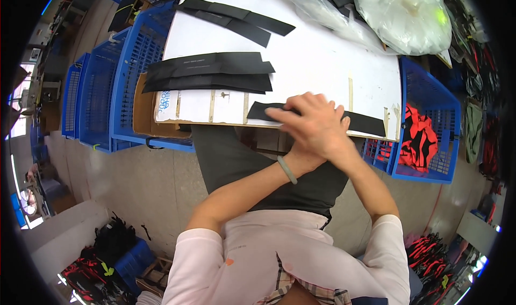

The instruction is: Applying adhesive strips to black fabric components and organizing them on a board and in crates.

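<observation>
A long black fabric strip (366, 124) lies along the near edge of the white-topped table (317, 68). My right hand (321, 123) is on top, its fingers stretched out toward the left across the strip and slightly blurred. Beneath it is my left hand (305, 158), with a pale bangle on that wrist; my forearms converge here. The right hand covers most of the left hand, so how the left fingers are set cannot be made out. On both sides of my hands, the strip's ends stay visible.
Several black strips are stacked (209, 71) at the left, with other loose black strips (239, 19) farther back. Clear plastic bags (400, 17) lie at the far right. Blue crates (126, 84) flank the table; the right crate (451, 144) holds red-and-black fabric (418, 138).
</observation>
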